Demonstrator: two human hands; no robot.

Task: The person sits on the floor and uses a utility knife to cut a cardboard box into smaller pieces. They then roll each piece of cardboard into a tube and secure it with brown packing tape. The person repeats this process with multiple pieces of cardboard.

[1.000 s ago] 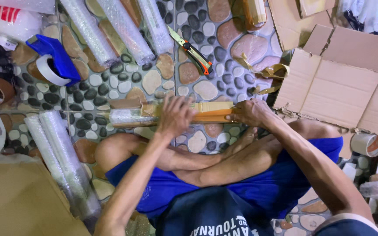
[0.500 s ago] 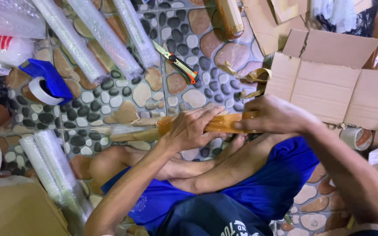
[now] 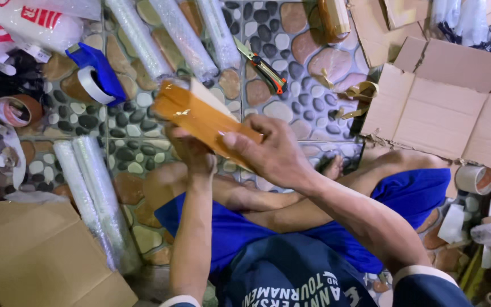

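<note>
Head view, single frame. Long flat parcel wrapped in shiny brown tape is held up above the pebble-pattern floor, tilted, its far end up-left and its near end down-right. A pale cardboard edge shows along its upper side.

Right hand: grip closed over the near end of the parcel, thumb on the top face, fingers curled around the edge. Left hand: under the parcel near its middle, fingers wrapped up against the underside; grip pinching the parcel, fingertips mostly hidden behind it.

Below the hands: crossed bare legs in blue shorts, person seated on the floor.

Beyond the parcel, on the floor: three long rolls in bubble wrap lying side by side, just past the parcel's far end. A utility knife with orange tip lies to their right, apart from them. Curled scraps of brown tape further right, beside an open cardboard box.

Left side: blue tape dispenser with a white roll; a brown tape roll near it. Two more bubble-wrapped rolls lie beside the left knee, next to flat cardboard.
</note>
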